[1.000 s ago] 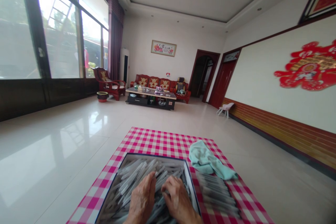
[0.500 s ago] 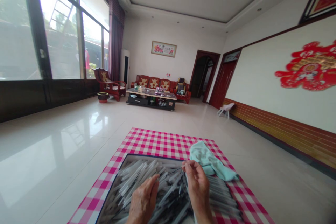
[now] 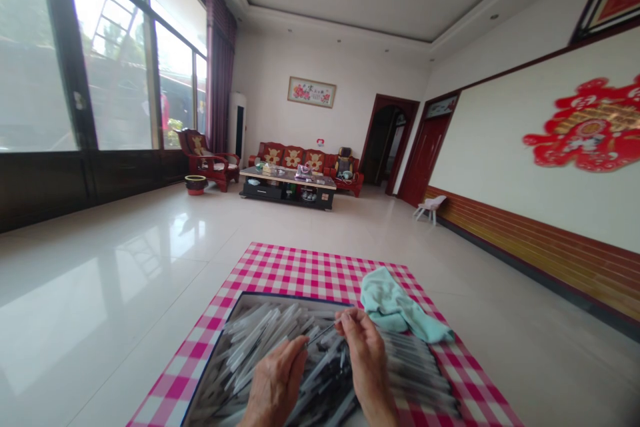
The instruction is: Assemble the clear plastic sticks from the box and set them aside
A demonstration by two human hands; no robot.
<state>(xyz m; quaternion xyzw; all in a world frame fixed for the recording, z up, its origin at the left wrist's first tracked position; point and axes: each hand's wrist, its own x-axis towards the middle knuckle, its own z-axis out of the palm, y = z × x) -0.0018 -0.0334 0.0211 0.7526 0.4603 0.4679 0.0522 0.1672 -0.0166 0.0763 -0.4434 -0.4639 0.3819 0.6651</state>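
My left hand (image 3: 276, 381) and my right hand (image 3: 364, 360) hover over a shallow dark tray (image 3: 226, 320) heaped with several thin grey and clear sticks (image 3: 260, 340). Between the fingertips of both hands runs one thin dark stick (image 3: 321, 333), pinched at each end and held just above the heap. The tray lies on a table under a pink and white checked cloth (image 3: 295, 267). A row of similar sticks (image 3: 420, 373) lies on the cloth to the right of the tray.
A crumpled pale green rag (image 3: 395, 307) lies on the cloth at the right. Beyond the table stretch a glossy tiled floor, a dark coffee table (image 3: 287, 185), red sofas and a small white stool (image 3: 429, 208). Large windows line the left wall.
One second ago both hands lay flat on the heap. My right hand then lifted with a thin stick, and now my left hand pinches its other end.
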